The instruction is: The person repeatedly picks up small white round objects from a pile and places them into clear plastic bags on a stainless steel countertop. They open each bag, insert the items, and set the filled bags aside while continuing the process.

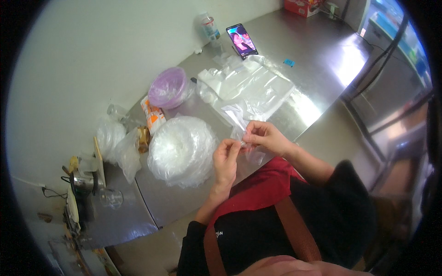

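Note:
My left hand [226, 160] and my right hand [264, 136] meet at the near edge of the metal table, pinching the gathered part of a transparent plastic bag [236, 115]. Part of the bag stands up beyond my fingers. A reddish bit shows under the fingertips; what it is, I cannot tell. Just past my hands lies a stack of flat transparent plastic bags [255, 81]. Left of my left hand sits a large round pile of plastic-wrapped items [181, 148], its contents blurred by the film.
A lit phone [242, 41] leans upright behind the flat bags. Along the wall stand a purple bowl [168, 88], an orange-and-white packet [153, 114] and a plastic jar [210, 27]. A metal kettle [84, 181] and a clear glass container [111, 198] are at far left on the metal table [121, 220].

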`<state>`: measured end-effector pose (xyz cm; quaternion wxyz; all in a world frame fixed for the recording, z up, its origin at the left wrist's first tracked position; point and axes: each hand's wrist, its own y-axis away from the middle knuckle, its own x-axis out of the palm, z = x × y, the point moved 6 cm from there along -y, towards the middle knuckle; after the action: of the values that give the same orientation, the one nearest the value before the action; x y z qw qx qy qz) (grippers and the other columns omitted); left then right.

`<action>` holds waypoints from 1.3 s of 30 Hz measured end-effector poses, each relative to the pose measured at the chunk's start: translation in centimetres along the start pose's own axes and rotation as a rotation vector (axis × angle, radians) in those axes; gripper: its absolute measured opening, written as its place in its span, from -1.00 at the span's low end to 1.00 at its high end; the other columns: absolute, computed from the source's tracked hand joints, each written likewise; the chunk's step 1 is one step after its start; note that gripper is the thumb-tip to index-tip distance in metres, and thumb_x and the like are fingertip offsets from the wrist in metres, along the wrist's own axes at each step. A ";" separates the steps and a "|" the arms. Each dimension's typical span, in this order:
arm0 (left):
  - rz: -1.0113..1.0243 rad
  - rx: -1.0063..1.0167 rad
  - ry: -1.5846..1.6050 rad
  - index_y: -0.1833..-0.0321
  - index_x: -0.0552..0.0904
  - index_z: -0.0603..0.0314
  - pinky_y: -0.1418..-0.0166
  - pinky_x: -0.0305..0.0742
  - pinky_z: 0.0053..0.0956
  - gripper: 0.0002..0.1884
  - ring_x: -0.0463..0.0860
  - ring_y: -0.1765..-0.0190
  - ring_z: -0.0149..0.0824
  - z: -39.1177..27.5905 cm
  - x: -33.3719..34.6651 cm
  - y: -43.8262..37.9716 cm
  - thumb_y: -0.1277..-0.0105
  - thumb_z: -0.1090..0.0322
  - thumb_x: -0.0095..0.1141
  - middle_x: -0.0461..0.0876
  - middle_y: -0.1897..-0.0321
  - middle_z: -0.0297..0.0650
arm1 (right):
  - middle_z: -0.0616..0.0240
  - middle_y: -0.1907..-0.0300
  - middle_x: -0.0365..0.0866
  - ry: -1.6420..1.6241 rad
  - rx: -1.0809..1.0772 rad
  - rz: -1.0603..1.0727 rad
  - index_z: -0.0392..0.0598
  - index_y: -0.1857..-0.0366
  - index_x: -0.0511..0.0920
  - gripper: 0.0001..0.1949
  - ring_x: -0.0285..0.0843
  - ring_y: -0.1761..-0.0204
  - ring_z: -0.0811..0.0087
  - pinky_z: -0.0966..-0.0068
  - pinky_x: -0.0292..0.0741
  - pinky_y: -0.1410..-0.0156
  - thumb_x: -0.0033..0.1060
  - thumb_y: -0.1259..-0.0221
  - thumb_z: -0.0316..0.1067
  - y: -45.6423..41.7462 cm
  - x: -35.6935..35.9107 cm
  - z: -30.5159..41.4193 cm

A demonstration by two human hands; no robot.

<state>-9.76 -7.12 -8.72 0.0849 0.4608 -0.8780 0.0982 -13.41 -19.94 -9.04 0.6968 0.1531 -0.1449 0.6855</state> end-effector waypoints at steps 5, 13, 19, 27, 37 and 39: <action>0.013 -0.066 -0.065 0.22 0.49 0.33 0.08 0.47 -0.50 -0.83 0.58 0.23 -0.39 0.0 0.7 -0.4 -0.40 0.33 -0.05 0.58 0.35 -0.23 | 0.43 0.41 0.57 -0.209 0.089 -0.093 -0.02 0.35 0.46 -0.90 0.52 0.37 0.65 0.67 0.47 0.28 0.17 -0.24 -0.30 0.1 -0.3 -0.4; 0.015 -0.041 -0.012 0.22 0.49 0.33 0.10 0.48 -0.52 -0.84 0.57 0.28 -0.42 0.6 0.6 -0.6 -0.41 0.35 -0.07 0.58 0.36 -0.23 | 0.46 0.34 0.54 -0.192 0.108 -0.133 -0.01 0.29 0.49 -0.88 0.46 0.32 0.64 0.69 0.43 0.24 0.16 -0.25 -0.25 0.1 -0.5 -0.3; -0.030 0.032 -0.112 0.26 0.51 0.30 0.20 0.44 -0.64 -0.86 0.55 0.34 -0.53 -0.2 0.5 -0.7 -0.40 0.37 -0.03 0.56 0.43 -0.31 | 0.42 0.31 0.53 0.127 0.101 -0.104 -0.06 0.18 0.55 -0.81 0.43 0.25 0.65 0.63 0.42 0.21 0.17 -0.24 -0.23 0.6 0.4 1.2; -0.009 0.066 -0.301 0.15 0.52 0.33 0.17 0.46 -0.64 -0.88 0.55 0.32 -0.51 -0.6 1.1 -0.2 -0.36 0.42 -0.01 0.57 0.35 -0.29 | 0.45 0.38 0.56 0.240 -0.028 -0.249 -0.11 0.24 0.61 -0.81 0.46 0.30 0.61 0.64 0.40 0.18 0.11 -0.25 -0.24 0.5 -1.0 0.5; -0.218 0.064 -0.201 -0.29 0.19 0.31 -0.19 0.38 -0.32 -0.47 0.41 -0.19 -0.25 1.8 -1.4 -1.2 -0.34 0.32 0.04 0.26 -0.25 -0.07 | 0.29 0.45 0.48 -0.135 -0.036 -0.359 -0.17 0.37 0.48 -0.75 0.41 0.37 0.49 0.52 0.39 0.14 -0.26 -0.25 -0.28 1.3 -2.6 0.1; -0.184 -0.244 0.271 -0.33 0.16 0.25 -0.26 0.31 -0.26 -0.44 0.38 -0.23 -0.22 4.0 -1.3 -1.4 -0.34 0.27 0.04 0.28 -0.25 -0.06 | 0.30 0.50 0.44 -0.144 -0.042 -0.304 -0.15 0.42 0.46 -0.76 0.38 0.40 0.46 0.51 0.39 0.17 -0.24 -0.25 -0.26 1.4 -3.0 0.1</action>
<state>-8.15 -7.91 -12.80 0.2659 0.5079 -0.8182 0.0442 -14.85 -22.70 -10.18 0.7834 0.2074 -0.1840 0.5562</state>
